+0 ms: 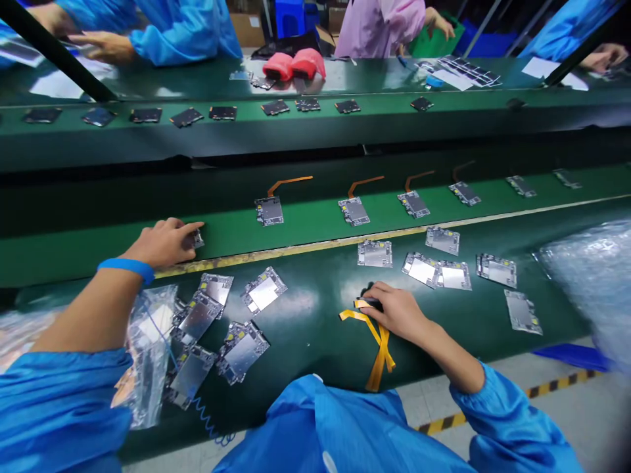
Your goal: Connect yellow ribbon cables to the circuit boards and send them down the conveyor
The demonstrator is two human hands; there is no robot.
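Head view | circuit board (198, 238) on green belt (315, 213), pinched by left hand (165, 243), thumb against forefinger | flex cables (378, 364) touched by right hand (397, 309), finger closure cannot be told | circuit board best gripped by edges, flex cables kept uncreased

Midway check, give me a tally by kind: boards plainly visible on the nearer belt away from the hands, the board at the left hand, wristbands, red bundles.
Boards on nearer belt: 6
Board at left hand: 1
Blue wristband: 1
Red bundles: 2
Total: 10
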